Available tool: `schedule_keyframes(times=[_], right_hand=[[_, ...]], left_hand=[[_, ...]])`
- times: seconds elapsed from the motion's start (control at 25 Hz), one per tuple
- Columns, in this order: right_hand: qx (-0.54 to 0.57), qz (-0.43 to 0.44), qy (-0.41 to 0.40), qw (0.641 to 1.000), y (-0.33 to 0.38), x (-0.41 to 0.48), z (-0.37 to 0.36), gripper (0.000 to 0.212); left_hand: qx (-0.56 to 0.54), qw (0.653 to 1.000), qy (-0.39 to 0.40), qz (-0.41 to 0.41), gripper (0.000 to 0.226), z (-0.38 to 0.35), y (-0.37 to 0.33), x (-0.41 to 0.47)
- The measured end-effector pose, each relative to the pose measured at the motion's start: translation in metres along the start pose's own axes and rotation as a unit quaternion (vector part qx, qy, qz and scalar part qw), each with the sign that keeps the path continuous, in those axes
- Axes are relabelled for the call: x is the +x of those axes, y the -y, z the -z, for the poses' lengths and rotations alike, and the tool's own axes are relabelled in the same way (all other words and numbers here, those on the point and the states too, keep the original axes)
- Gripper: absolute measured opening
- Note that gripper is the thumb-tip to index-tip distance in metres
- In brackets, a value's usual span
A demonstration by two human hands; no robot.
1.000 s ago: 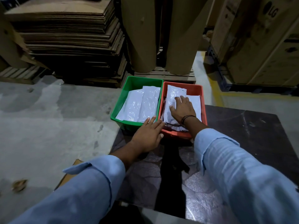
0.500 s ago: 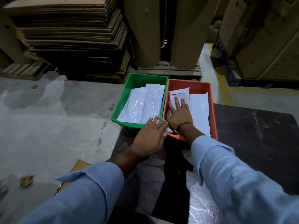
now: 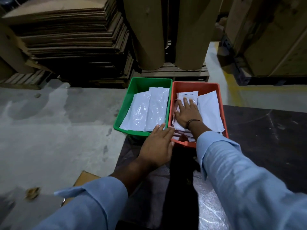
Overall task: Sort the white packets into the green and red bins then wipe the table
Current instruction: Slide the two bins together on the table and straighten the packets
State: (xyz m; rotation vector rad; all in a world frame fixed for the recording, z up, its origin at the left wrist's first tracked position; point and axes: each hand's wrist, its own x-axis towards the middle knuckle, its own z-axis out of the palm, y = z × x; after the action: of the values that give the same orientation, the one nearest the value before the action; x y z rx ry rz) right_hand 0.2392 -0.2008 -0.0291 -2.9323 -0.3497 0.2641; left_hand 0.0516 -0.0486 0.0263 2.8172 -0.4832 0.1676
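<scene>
While my right hand (image 3: 186,114) presses flat, fingers spread, on the white packets (image 3: 209,110) inside the red bin (image 3: 221,105) and my left hand (image 3: 157,143) rests open-fingered at its near-left corner, I judge a hard push could slide that bin off the table (image 3: 265,138).

Green bin (image 3: 150,83), red bin (image 3: 196,87) flush at far edge; open tabletop (image 3: 265,138) rt.

Pretty dim overall, edges bend fisheye-style, glare on the plastic wrap (image 3: 209,205), sleeves and corners blur out.
</scene>
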Motion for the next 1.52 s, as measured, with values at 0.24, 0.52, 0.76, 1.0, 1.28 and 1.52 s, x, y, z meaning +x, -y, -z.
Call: schedule_keyframes(times=[0.24,0.52,0.76,1.0,1.28,1.52], right_hand=[[-0.024,-0.032,-0.076,0.996,-0.002,-0.022,0.045,0.074],[0.117,-0.110,0.006,0.987,-0.036,-0.053,0.022,0.086],[0.091,-0.092,0.011,0.991,-0.028,-0.040,0.022,0.086],[0.030,-0.045,-0.061,0.997,-0.015,-0.031,0.036,0.086],[0.076,-0.036,-0.041,0.996,0.009,-0.047,0.043,0.073],[0.068,0.055,-0.120,0.989,0.017,-0.157,0.021,0.058]], left_hand=[[0.007,1.000,0.001,0.011,0.056,0.004,-0.008,-0.002],[0.023,0.999,0.021,0.025,0.061,0.002,-0.008,-0.006],[0.045,0.998,0.033,0.028,0.064,-0.003,-0.007,-0.007],[0.046,0.998,0.036,0.030,0.064,-0.004,-0.006,-0.006],[0.028,0.998,0.045,0.020,0.062,0.001,0.000,-0.010],[0.049,0.995,0.056,0.074,0.064,0.009,0.023,-0.027]])
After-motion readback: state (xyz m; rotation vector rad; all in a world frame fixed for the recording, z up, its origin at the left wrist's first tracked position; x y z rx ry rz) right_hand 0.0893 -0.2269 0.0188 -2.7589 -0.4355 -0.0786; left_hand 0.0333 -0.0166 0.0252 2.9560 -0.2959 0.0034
